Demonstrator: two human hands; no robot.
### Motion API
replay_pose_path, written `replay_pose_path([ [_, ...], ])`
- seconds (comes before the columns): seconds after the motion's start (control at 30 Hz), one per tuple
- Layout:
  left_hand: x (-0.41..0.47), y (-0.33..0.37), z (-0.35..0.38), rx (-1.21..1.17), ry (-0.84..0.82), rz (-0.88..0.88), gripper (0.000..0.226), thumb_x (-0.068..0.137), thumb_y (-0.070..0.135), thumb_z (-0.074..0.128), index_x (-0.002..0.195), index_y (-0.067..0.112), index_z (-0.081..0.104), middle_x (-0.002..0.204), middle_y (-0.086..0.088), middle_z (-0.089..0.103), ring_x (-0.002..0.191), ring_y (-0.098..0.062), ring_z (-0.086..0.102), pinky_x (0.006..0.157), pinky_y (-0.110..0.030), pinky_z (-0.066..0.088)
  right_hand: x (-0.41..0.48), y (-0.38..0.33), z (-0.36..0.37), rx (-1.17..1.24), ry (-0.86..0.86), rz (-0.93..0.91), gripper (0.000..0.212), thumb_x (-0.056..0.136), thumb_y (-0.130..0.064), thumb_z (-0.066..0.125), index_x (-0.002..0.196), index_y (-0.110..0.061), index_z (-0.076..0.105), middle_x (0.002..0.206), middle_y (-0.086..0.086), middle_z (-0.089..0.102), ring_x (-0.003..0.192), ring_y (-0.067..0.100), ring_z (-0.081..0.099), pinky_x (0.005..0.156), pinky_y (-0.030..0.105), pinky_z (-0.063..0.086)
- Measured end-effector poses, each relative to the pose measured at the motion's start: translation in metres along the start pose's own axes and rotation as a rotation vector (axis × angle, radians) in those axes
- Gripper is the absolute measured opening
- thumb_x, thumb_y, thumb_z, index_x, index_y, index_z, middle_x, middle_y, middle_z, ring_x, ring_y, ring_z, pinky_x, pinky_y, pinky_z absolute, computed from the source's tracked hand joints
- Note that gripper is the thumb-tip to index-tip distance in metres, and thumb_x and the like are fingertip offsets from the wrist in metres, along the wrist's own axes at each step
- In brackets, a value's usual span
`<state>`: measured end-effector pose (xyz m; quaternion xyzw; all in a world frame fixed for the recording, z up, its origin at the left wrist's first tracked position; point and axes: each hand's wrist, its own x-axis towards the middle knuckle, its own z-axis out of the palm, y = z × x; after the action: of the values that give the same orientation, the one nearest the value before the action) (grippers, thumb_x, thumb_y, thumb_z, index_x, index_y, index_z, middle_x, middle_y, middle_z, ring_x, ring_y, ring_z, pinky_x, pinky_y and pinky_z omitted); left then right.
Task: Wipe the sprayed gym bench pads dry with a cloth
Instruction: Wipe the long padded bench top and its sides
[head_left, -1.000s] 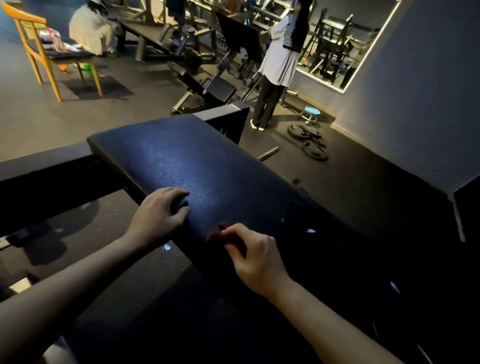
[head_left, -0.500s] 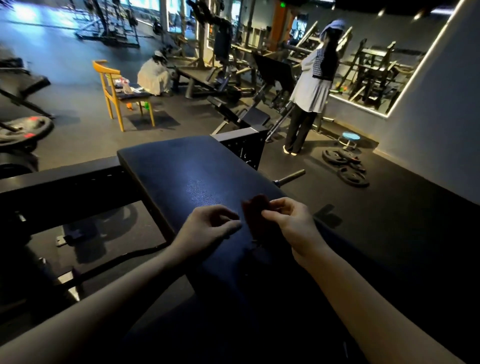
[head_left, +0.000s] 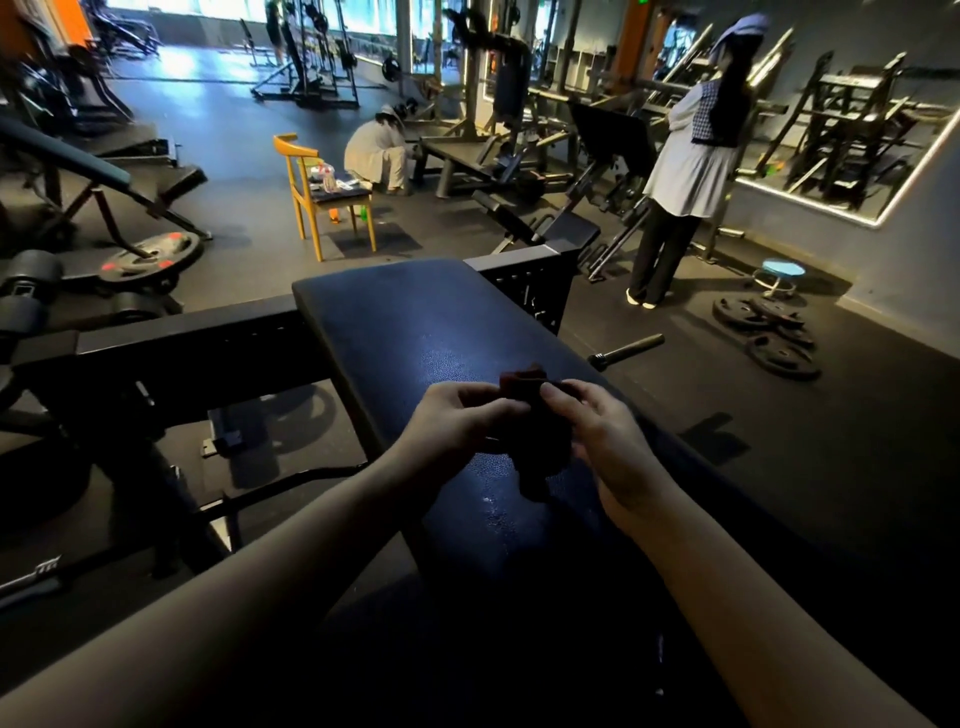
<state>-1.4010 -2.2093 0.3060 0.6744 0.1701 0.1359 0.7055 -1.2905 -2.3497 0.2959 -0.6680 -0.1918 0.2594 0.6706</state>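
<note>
A long dark blue bench pad (head_left: 410, 332) runs from the bottom of the view toward the middle, with small wet droplets glinting near its centre. Above it, both hands hold a small dark reddish cloth (head_left: 540, 447) that hangs bunched between them. My left hand (head_left: 452, 423) pinches the cloth's left side with curled fingers. My right hand (head_left: 605, 434) grips its right side. The cloth's lower end dangles close to the pad; I cannot tell whether it touches.
A black steel frame (head_left: 187, 338) joins the pad on the left. Weight plates (head_left: 769, 332) and a bar stub (head_left: 628, 348) lie on the floor right. A yellow chair (head_left: 322, 192), a crouching person (head_left: 376, 150) and a standing person (head_left: 685, 171) are beyond.
Both hands lifted off the pad and came together around the cloth, which now hangs between them. The camera has tilted up, showing more of the gym.
</note>
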Motion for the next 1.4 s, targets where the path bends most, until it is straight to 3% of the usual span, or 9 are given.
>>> replay_pose_path([
  [0.13,0.016,-0.002,-0.015,0.141,-0.089,-0.009,0.018,0.094,0.019,0.071,0.107,0.009,0.078,0.098,-0.014,0.078,0.085,-0.013,0.071,0.078,-0.028,0.054,0.005,-0.001,0.008,0.127,-0.064,0.103,0.030,0.094,-0.023,0.066,0.114,-0.001,0.069,0.104,0.022,0.074,0.090,0.034,0.073,0.071,0.038,0.061],
  [0.23,0.034,-0.017,-0.029,0.414,0.004,0.060,0.018,0.088,0.036,0.078,0.091,0.018,0.079,0.080,-0.002,0.077,0.073,-0.008,0.070,0.073,-0.030,0.054,0.021,-0.001,0.002,0.022,0.044,0.105,0.027,0.098,-0.016,0.062,0.118,0.002,0.062,0.111,0.026,0.070,0.100,0.040,0.070,0.090,0.054,0.057],
  [0.3,0.044,-0.030,-0.043,0.605,0.110,0.104,0.027,0.082,0.051,0.079,0.089,0.025,0.078,0.078,0.011,0.076,0.076,-0.004,0.071,0.076,-0.029,0.056,0.034,-0.009,-0.014,-0.045,0.128,0.102,0.026,0.101,-0.014,0.058,0.123,-0.001,0.058,0.114,0.025,0.068,0.100,0.040,0.069,0.086,0.059,0.058],
  [0.53,0.089,-0.088,-0.091,1.140,0.186,0.343,0.068,0.080,0.066,0.045,0.108,0.013,0.077,0.110,-0.009,0.073,0.105,-0.035,0.065,0.096,-0.043,0.050,0.105,0.017,-0.082,-1.093,0.322,0.155,0.029,0.103,-0.028,0.051,0.130,-0.020,0.056,0.125,0.011,0.064,0.111,0.029,0.061,0.090,0.039,0.049],
  [0.7,0.099,-0.116,-0.096,1.076,0.285,0.355,0.056,0.086,0.056,0.048,0.111,0.016,0.077,0.120,-0.005,0.071,0.111,-0.030,0.062,0.102,-0.040,0.045,0.095,0.055,-0.043,-1.283,0.393,-0.025,0.026,0.102,-0.031,0.051,0.119,-0.011,0.054,0.115,0.019,0.066,0.104,0.039,0.064,0.082,0.042,0.049],
  [0.97,0.105,-0.125,-0.100,1.070,0.286,0.372,0.050,0.089,0.052,0.046,0.116,0.022,0.076,0.124,0.002,0.068,0.116,-0.025,0.057,0.104,-0.041,0.043,0.016,0.078,0.071,-1.415,-0.137,-0.672,0.017,0.095,-0.035,0.057,0.097,-0.023,0.045,0.081,0.004,0.060,0.066,0.027,0.063,0.048,0.033,0.044],
  [1.2,0.105,-0.127,-0.098,1.070,0.309,0.380,0.049,0.089,0.055,0.046,0.116,0.025,0.074,0.126,0.004,0.065,0.120,-0.023,0.054,0.106,-0.044,0.041,0.103,0.045,-0.089,-1.632,0.371,-0.088,0.017,0.104,-0.031,0.045,0.111,-0.016,0.051,0.105,0.015,0.068,0.094,0.036,0.068,0.071,0.039,0.046],
  [1.3,0.106,-0.127,-0.097,1.068,0.325,0.378,0.048,0.089,0.055,0.047,0.114,0.025,0.074,0.125,0.004,0.065,0.120,-0.024,0.054,0.106,-0.045,0.042,0.088,0.057,-0.038,-1.540,0.374,-0.181,0.016,0.103,-0.029,0.046,0.109,-0.015,0.052,0.102,0.015,0.069,0.091,0.035,0.070,0.066,0.036,0.044],
  [1.4,0.106,-0.128,-0.098,1.098,0.310,0.378,0.051,0.088,0.056,0.044,0.115,0.024,0.073,0.125,0.003,0.065,0.119,-0.025,0.054,0.105,-0.043,0.041,0.027,0.075,0.056,-1.495,0.137,-0.388,0.013,0.090,-0.027,0.063,0.097,-0.019,0.054,0.083,0.008,0.066,0.069,0.030,0.068,0.053,0.032,0.046],
])
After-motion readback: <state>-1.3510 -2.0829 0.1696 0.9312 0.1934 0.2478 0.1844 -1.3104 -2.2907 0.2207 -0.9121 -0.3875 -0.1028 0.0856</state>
